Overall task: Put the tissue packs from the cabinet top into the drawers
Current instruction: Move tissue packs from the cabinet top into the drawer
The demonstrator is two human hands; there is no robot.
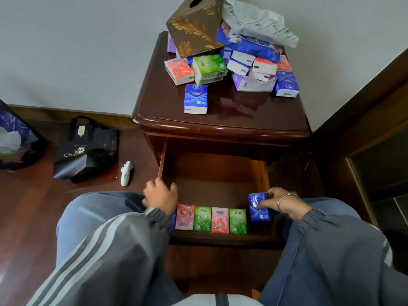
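A dark wooden cabinet [220, 122] has its top drawer [214, 173] pulled out toward me. Along the drawer's front lie pink and green tissue packs [210, 219] in a row. My right hand [280, 203] holds a blue tissue pack [258, 207] at the right end of that row. My left hand [160, 193] hovers at the drawer's left side with curled fingers, holding nothing that I can see. On the cabinet top lie a single blue pack [195, 98] near the front and a pile of mixed packs [254, 67] behind it.
A gold-patterned tissue box [194, 27] and a white plastic bag [258, 23] sit on the pile at the back. On the floor to the left are a black tote bag [86, 149], a dark bag [15, 138] and a white crumpled object [126, 172]. Dark wood furniture stands on the right.
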